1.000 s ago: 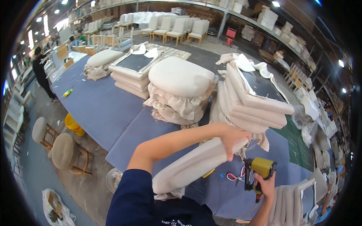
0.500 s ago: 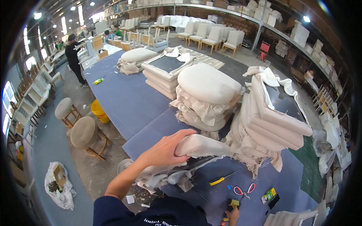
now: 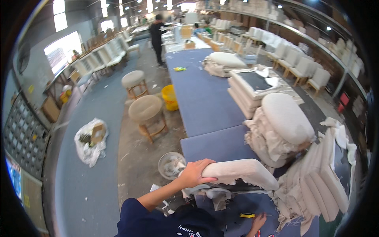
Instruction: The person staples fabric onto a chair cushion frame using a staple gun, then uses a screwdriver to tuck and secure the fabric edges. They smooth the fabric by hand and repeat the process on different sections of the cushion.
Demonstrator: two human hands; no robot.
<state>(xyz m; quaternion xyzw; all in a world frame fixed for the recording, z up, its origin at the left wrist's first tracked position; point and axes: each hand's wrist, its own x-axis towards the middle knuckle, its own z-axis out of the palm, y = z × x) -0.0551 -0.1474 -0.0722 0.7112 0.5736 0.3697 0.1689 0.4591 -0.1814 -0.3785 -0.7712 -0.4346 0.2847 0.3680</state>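
My left hand [image 3: 196, 173] is closed around the left end of a beige upholstered seat cushion [image 3: 241, 170], holding it tilted up on its edge above the blue table. Loose fabric hangs beneath the cushion. Low in the view, my right hand [image 3: 258, 223] reaches over the table, its fingers stretched beside the shaft of a yellow-handled screwdriver [image 3: 247, 215]. It appears to hold nothing; small detail there is blurred. Red scissor handles [image 3: 271, 236] show partly at the bottom edge.
Stacked cushions with draped fabric [image 3: 321, 177] stand close on the right, with rounded cushions [image 3: 287, 118] behind. Left of the blue table [image 3: 213, 144] are a waste bin [image 3: 162, 168], a yellow bucket [image 3: 169, 98], stools [image 3: 145, 108] and a plastic bag [image 3: 83, 148]. A person [image 3: 156, 39] stands far off.
The view has swung left. My right hand has let go of the yellow-and-black tool, now out of view, and moved to the screwdriver. My left hand keeps its grip on the seat cushion.
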